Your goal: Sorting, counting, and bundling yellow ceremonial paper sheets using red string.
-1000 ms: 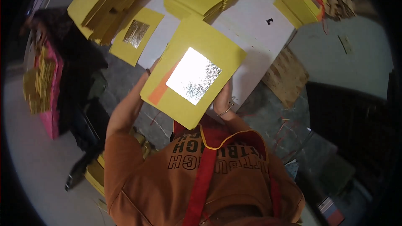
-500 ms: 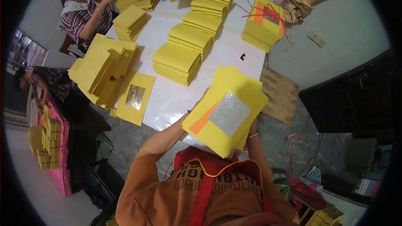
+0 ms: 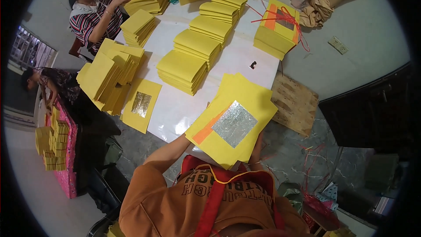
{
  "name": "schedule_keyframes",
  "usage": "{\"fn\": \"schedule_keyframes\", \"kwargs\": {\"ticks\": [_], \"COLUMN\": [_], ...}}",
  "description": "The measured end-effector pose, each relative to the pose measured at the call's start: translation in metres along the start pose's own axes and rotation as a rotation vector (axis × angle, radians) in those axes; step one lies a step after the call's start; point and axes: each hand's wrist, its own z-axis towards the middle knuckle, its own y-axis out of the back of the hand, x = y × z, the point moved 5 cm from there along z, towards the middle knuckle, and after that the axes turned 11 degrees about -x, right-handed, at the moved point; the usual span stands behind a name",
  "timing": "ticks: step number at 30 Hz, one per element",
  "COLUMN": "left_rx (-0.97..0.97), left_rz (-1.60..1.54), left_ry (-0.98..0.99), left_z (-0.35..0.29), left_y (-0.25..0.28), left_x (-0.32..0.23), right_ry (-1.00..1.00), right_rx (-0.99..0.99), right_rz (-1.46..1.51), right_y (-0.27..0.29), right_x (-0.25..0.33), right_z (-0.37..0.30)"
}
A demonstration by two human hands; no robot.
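Yellow sheets (image 3: pixel 247 94) fanned wider than before; silver square (image 3: pixel 235 124) lost glare.

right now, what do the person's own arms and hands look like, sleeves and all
The left sleeve and right sleeve are orange-brown; the left one looks loose and ends near the elbow, leaving the left forearm uncovered. Both hands are mostly hidden, so I can't tell what is worn on them.
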Motion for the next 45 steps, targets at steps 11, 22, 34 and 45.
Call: {"fn": "schedule_keyframes", "kwargs": {"ticks": [11, 22, 34, 45], "left_rx": [0.053, 0.255, 0.089, 0.122], "left_rz": [-0.112, 0.536, 0.154, 0.121], "left_ry": [0.384, -0.072, 0.040, -0.028], "left_z": [0.020, -0.038, -0.006, 0.044], "left_y": [0.058, 0.000, 0.023, 0.011], "left_x": [0.048, -0.028, 0.002, -0.008], "right_ry": [0.073, 0.328, 0.131, 0.382], "right_rx": [-0.246, -0.199, -0.224, -0.176], "right_rz": [-0.540, -0.932, -0.630, -0.950], "right_y": [-0.067, -0.133, -0.071, -0.081], "right_x": [0.037, 0.082, 0.062, 0.071], "right_z": [-0.013, -0.001, 0.004, -0.003]}}
